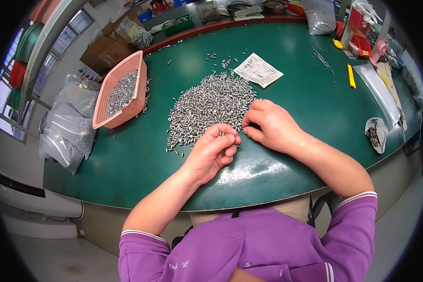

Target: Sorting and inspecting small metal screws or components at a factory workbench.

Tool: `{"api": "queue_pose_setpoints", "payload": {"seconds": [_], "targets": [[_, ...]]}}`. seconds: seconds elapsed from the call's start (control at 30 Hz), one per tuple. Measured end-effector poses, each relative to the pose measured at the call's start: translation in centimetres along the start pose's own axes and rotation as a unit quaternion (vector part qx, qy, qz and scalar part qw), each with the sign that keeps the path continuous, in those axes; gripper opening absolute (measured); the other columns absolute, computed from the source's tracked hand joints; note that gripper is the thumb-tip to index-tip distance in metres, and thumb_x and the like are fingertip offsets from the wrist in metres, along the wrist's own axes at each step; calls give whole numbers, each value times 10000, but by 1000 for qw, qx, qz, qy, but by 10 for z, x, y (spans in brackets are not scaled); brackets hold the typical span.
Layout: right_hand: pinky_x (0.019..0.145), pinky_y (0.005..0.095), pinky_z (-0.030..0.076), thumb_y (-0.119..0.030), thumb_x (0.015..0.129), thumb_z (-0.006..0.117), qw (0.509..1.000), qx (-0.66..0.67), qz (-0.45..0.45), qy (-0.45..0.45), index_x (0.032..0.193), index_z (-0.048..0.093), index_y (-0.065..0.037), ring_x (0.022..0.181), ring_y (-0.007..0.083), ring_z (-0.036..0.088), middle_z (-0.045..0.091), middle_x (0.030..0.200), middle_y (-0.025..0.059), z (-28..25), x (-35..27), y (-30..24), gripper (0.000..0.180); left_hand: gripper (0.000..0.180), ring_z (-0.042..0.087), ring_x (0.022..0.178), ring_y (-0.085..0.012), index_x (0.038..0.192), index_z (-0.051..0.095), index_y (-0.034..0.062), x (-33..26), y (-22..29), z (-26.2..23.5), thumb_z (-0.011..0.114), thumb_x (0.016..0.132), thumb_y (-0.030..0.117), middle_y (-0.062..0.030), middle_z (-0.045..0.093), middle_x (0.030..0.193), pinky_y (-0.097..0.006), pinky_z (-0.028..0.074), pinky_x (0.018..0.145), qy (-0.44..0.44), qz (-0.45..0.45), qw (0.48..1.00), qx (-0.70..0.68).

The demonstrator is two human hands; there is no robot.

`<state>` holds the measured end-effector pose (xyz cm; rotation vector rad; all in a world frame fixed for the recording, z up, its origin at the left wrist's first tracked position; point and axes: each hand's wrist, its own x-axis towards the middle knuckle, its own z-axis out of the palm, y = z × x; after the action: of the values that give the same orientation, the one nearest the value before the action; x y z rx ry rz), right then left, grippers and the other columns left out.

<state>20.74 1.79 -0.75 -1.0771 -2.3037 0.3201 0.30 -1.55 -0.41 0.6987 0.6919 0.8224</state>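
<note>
A broad heap of small silvery metal pins (pixel 207 105) lies on the green tabletop (pixel 296 108). At its near edge my left hand (pixel 212 152) is turned partly palm up, its fingers curled in with a few of the pins showing between them. Just to the right, my right hand (pixel 273 126) rests against the heap's right edge, back of the hand up. Its thumb and fingers are drawn together, and whatever is between them is hidden. A small gap separates the two hands. Some loose pins lie scattered around the heap.
A pink plastic basket (pixel 120 120) with more pins stands at the left, beside filled clear bags (pixel 73 127). Behind the heap lies a printed slip (pixel 258 70). A yellow cutter (pixel 351 76), a long plastic sleeve (pixel 378 91) and a small white bag (pixel 376 135) lie right.
</note>
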Motion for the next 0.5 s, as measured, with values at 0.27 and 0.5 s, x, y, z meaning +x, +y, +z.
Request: {"api": "queue_pose_setpoints", "payload": {"seconds": [0.27, 0.5], "targets": [[725, 311, 463, -89, 802, 649, 986, 162, 45, 12, 875, 612, -62, 825, 185, 555, 531, 868, 53, -3, 2, -7, 85, 140, 460, 649, -58, 1010, 504, 90, 0, 0, -2, 579, 894, 113, -41, 549, 892, -175, 358, 505, -5, -6, 1000, -6], [735, 245, 462, -70, 858, 618, 895, 435, 88, -40, 927, 605, -47, 841, 102, 555, 522, 933, 31, 0, 1, -16, 75, 194, 461, 650, -55, 1046, 499, 90, -1, 0, 3, 607, 887, 117, -28, 534, 880, -172, 357, 502, -2, -5, 1000, -4]]}}
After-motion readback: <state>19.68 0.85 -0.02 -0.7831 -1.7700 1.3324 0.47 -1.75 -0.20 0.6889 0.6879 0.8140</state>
